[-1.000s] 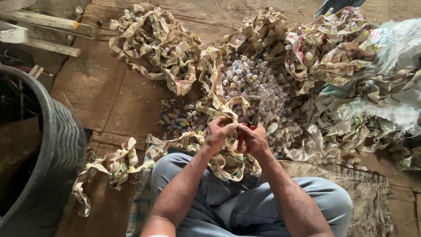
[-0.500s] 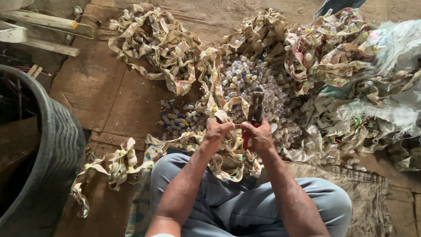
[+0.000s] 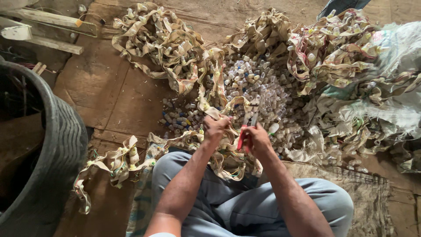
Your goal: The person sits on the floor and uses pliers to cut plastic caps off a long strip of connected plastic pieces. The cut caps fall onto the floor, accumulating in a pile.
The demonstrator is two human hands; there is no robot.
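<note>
I sit on the floor with grey trousers showing below. My left hand (image 3: 215,128) grips a long beige fabric strip (image 3: 206,94) studded with small sockets and coloured wires. My right hand (image 3: 257,139) is closed around red-handled pliers (image 3: 244,131), whose jaws point up toward the strip between my hands. The strip runs from my lap up to a tangle of more strip (image 3: 160,41) at the back. Just beyond my hands lies a heap of small pale plastic pieces (image 3: 258,85).
A big dark tyre-like tub (image 3: 52,145) stands at the left. Wooden battens (image 3: 52,30) lie at the top left. More bundled strips (image 3: 333,48) and a torn woven sack (image 3: 386,109) fill the right. A loose end of strip (image 3: 109,164) lies on cardboard beside my left knee.
The pliers' jaws have swung from upright and raised to lower and closer to the strip. Both hands shifted slightly, the left a bit higher on the strip.
</note>
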